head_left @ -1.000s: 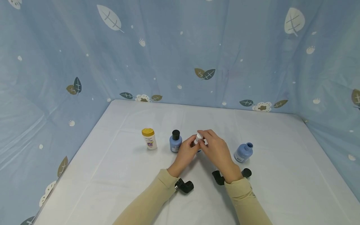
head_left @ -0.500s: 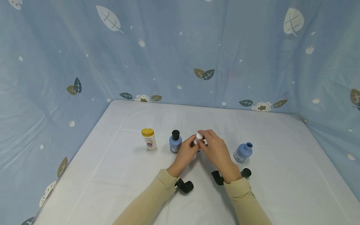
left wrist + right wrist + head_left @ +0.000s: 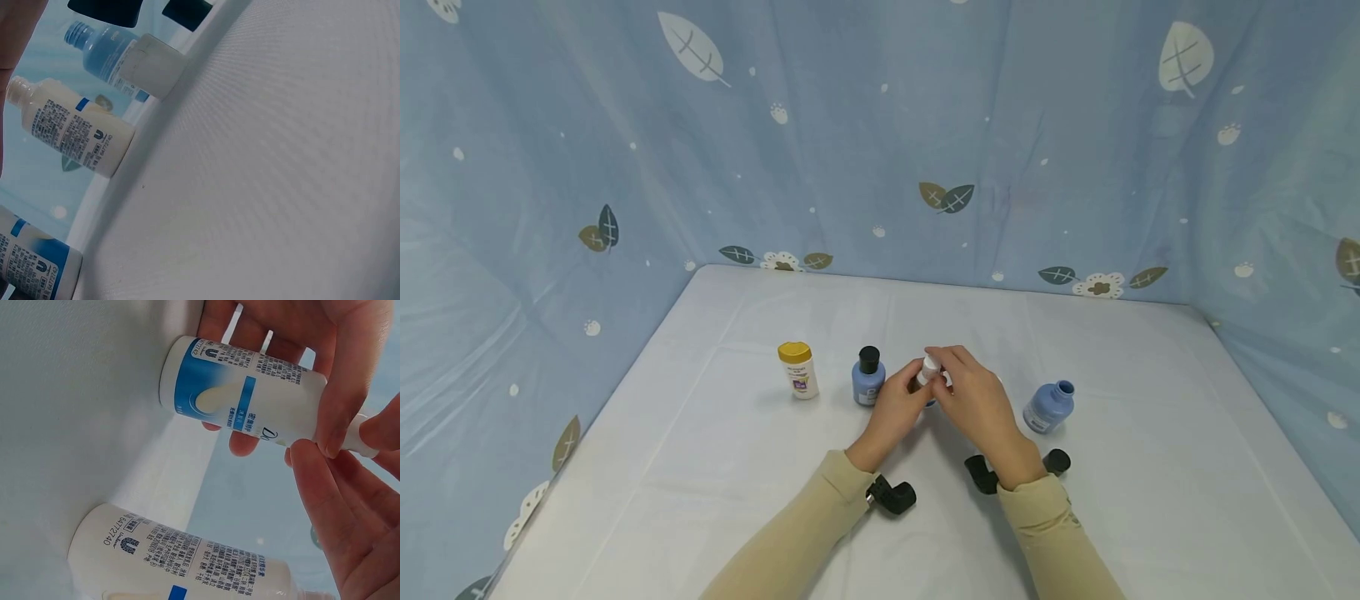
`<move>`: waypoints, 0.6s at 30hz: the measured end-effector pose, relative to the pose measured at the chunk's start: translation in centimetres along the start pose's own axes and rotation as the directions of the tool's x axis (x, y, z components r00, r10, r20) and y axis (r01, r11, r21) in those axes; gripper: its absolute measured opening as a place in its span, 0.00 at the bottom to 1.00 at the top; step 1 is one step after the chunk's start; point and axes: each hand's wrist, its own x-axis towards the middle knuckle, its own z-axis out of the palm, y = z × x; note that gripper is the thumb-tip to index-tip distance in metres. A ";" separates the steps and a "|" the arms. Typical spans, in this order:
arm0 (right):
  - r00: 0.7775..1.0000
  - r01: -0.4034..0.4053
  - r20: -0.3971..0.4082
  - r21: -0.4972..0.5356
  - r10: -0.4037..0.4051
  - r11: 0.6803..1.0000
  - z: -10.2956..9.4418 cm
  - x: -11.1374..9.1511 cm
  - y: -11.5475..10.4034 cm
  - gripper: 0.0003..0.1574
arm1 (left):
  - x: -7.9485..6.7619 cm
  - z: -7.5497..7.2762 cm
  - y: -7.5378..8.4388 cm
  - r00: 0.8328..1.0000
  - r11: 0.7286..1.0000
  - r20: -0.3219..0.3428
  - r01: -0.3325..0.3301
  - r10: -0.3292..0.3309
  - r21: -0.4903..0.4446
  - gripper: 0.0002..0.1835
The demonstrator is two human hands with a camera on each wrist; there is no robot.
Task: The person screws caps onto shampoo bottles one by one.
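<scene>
In the head view my left hand (image 3: pixel 891 412) grips a small white bottle with a blue-bottomed label (image 3: pixel 219 387), standing upright near the table's middle. Its fingers wrap behind the bottle in the right wrist view. My right hand (image 3: pixel 977 404) pinches the white cap (image 3: pixel 932 364) at the bottle's neck. Beside these hands stands a cream bottle (image 3: pixel 187 556) with an uncapped neck, mostly hidden by my right hand in the head view. Left of my left hand is a blue bottle with a black cap (image 3: pixel 868 379).
An uncapped blue bottle (image 3: pixel 1048 407) stands to the right, with a black cap (image 3: pixel 1057 462) nearer me. A translucent cap (image 3: pixel 153 65) appears in the left wrist view. Further left stands a white bottle with a yellow lid (image 3: pixel 798 372). A patterned blue curtain (image 3: pixel 850 150) rises behind the table.
My right fingers shift slightly at the white cap. Both arms and the other bottles stay where they were.
</scene>
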 end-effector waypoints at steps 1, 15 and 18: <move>1.000 0.004 0.003 -0.004 -0.004 1.000 0.0 0.0 0.0 0.23 | 0.0 0.0 0.0 1.000 1.000 -0.001 -0.003 0.003 0.006 0.14; 0.999 0.015 0.034 -0.019 -0.015 1.000 -0.2 0.0 0.0 0.22 | 0.0 -0.1 0.3 1.000 0.999 -0.004 0.029 -0.029 0.029 0.13; 0.999 0.006 0.037 -0.018 -0.005 1.000 -0.2 0.1 0.0 0.21 | -0.1 -0.1 0.4 1.000 0.999 -0.001 0.030 -0.030 0.023 0.13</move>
